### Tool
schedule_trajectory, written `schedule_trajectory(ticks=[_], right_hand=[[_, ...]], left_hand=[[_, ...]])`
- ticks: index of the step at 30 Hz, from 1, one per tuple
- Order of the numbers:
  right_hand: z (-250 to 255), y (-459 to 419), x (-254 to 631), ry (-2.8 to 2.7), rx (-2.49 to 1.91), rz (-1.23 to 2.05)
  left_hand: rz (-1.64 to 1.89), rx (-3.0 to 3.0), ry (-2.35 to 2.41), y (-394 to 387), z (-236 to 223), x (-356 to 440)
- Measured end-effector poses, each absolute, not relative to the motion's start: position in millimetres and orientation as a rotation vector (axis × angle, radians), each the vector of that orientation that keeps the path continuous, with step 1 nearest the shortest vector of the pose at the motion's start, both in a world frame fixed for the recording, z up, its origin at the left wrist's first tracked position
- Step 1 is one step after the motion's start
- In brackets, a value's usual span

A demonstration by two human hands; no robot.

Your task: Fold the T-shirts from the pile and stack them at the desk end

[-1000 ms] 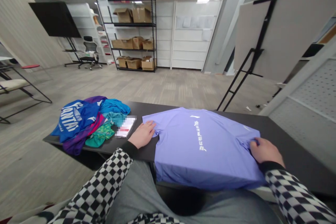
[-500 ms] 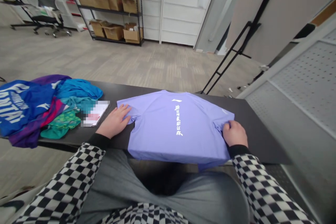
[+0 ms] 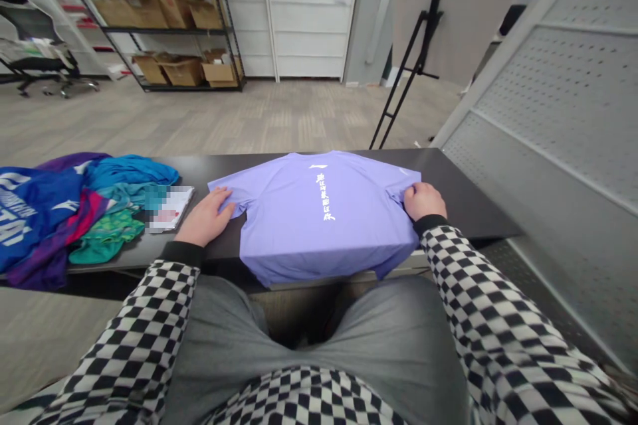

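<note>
Purple shirt [image 3: 294,226] spread flat on black table [image 3: 468,212], white print [image 3: 325,198] up, hem [image 3: 319,269] hanging off the near side. Left hand [image 3: 205,216] lying flat on 1 sleeve [image 3: 246,187], right hand [image 3: 425,200] curled at the other [image 3: 401,176]. Left of shirt: clothes pile [image 3: 40,206], 1 pixelated flat item [image 3: 178,204] in between. Behind shirt, to its left: rack [image 3: 164,30], boxes [image 3: 183,71] on 2 levels. Right of shirt: perforated panel [image 3: 548,73].

Cardboard boxes [image 3: 146,11] stand in 2 rows on a black rack [image 3: 164,30]
</note>
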State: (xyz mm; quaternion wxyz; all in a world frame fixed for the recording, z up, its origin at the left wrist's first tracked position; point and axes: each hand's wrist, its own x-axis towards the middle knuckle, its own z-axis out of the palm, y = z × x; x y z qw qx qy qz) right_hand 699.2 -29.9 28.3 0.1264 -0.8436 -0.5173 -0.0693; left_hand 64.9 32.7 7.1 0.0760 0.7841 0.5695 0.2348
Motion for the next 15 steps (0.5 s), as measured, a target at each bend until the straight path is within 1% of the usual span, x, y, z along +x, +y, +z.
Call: schedule_trajectory(ticks=[6,9,12,15], right_hand=[[28.8,-31.6,692.8,-1.420,-2.449,-0.185],[26.5,-25.8,700.4,-1.236,-2.501,-0.202],[32.0,-10.5,718.6,-1.046,-2.601,-0.047],[45.6,11.1,737.8,-1.040,-2.654,0.069]], left_hand=[[0.905,2.257,1.791,26.6,14.2,60.3],[0.944,2.202,1.827,30.5,10.2,54.9],[0.960,2.122,1.900,37.3,5.5,52.0],[0.910,2.124,1.911,43.0,3.0,52.7]])
